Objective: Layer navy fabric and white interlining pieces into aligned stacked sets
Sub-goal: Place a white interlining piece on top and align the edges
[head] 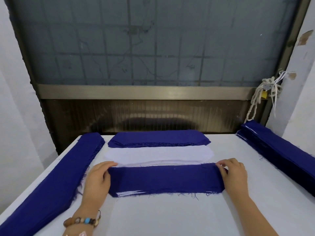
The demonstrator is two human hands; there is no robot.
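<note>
Navy piece (163,179) lying flat on the white bench (162,218), topping a layered set whose white edges (129,193) show at its near side. Left hand (97,179) grips its left end, thumb on top, fingers curled. Right hand (234,176) pinches its right end with curled fingers. Just behind the piece: white interlining stack (158,154); behind that, navy stack (158,137). Long navy bundles flank it, left (56,176) and right (279,150).
</note>
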